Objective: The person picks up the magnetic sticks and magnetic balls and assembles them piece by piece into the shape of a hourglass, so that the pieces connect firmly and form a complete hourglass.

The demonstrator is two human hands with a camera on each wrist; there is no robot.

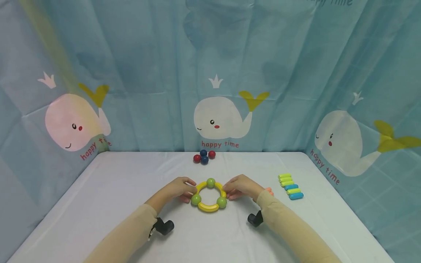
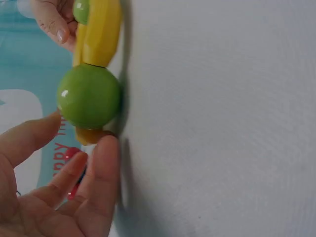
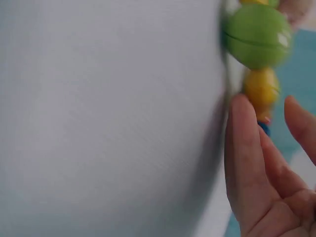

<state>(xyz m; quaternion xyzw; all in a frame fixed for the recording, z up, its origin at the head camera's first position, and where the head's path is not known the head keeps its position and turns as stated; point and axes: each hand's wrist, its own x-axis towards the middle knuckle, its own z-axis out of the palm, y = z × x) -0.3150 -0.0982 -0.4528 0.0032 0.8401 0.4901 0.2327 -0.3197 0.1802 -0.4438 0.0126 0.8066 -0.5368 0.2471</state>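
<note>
Closest, past beige sleeves [image 1: 126, 233]: left hand [image 1: 179, 188] and right hand [image 1: 242, 187], both relaxed, fingers nearly straight, fingertips at either side of ring [image 1: 208, 208]. Ring between both hands, flat on white table [image 1: 210, 241]: three glossy yellow arcs [image 2: 102, 37] alternating with three round green balls [image 1: 222, 202]. Partly behind right sleeve, salmon pieces [image 1: 270, 191]; near table's right edge, row of rounded yellow-green and blue sticks [image 1: 291, 187]. Farther, near back edge, clustered shiny red balls [image 1: 212, 154] and dark blue balls [image 1: 204, 160]. Farthest, creased blue curtain [image 1: 151, 120] printed with white whales [image 1: 227, 118].
</note>
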